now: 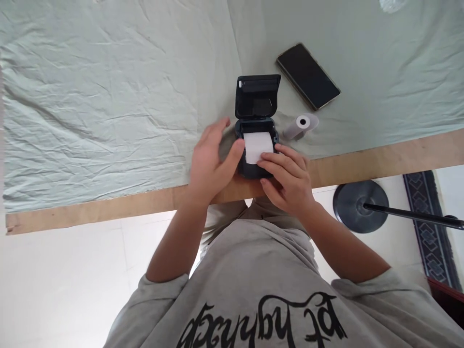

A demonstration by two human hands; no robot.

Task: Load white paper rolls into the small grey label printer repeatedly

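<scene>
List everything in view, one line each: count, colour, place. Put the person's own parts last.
Small device: one, black, at the table's near edge, its lid raised
Paper: one piece, white, in the device
Paper roll: one, white, right of the device
Phone: one, dark-screened, beyond the roll
Clear item: one, whitish, top right, partly cut off
Cloth: pale green, over the table
Wooden edge: one, brown, along the table front
Round base with pole: one, black, on the floor, right
Patterned mat: one, dark, far right
Floor: whitish, below
Shirt: one, grey, black lettering, bottom
Trousers: one pair, beige, below table edge
Left hand: one, bare, left of device
Right hand: one, bare, fingers on paper
</scene>
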